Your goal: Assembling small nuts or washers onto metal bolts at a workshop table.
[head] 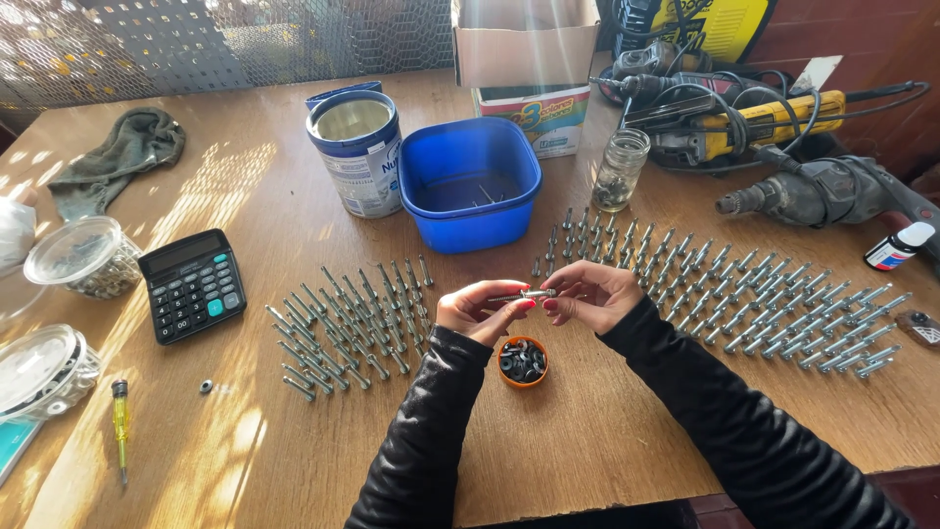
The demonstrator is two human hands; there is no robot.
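**A bolt held between both hands over the desk**

At the far left of the desk (587, 460) lie a grey cloth (117, 157), two clear lidded tubs (83, 257), a black calculator (193, 284) and a yellow screwdriver (119, 421); next come a blue tin (357, 152) and rows of loose bolts (352, 318); your left hand (475, 312) pinches one end of a bolt (522, 294), fingers closed on it; just below sits a small orange cap of washers (522, 360); behind stands a blue tub (470, 181); your right hand (592, 294) grips the bolt's other end, fingers clamped; further right lie more rows of bolts (764, 313), a glass jar (621, 168) and power drills (813, 191).
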